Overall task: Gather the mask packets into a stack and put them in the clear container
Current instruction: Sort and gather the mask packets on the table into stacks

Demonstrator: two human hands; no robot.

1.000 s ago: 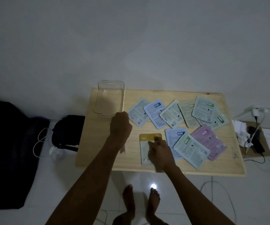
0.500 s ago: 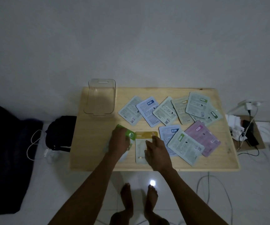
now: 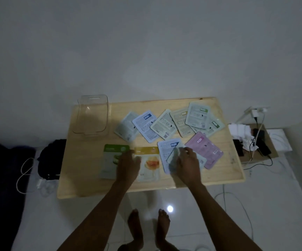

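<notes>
Mask packets [image 3: 166, 126] lie fanned flat on the wooden surface [image 3: 85, 160], clear container [image 3: 92, 115] empty at its far-left corner. Left hand [image 3: 128, 164] rests flat between green packet [image 3: 113, 160] and yellow packet [image 3: 148, 163]; right hand [image 3: 187, 163] pinches a pale packet [image 3: 173, 159]. Thin, light, slick foil, I'd guess: lift by an edge.

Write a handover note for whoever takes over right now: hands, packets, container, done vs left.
Left hand: flat on the table, over the gap between the green packet and the yellow packet, both face up at the near edge.
Right hand: fingers closing on a pale packet that lies over the blue-label packet; grip blurred, not clearly lifted.
Pink packet is beside it; six more packets fan across the far side, overlapping.
Clear container: far left corner, empty.
Done: nothing stacked, nothing in the container.
Left: gather all packets into one stack, place it in the container.
</notes>
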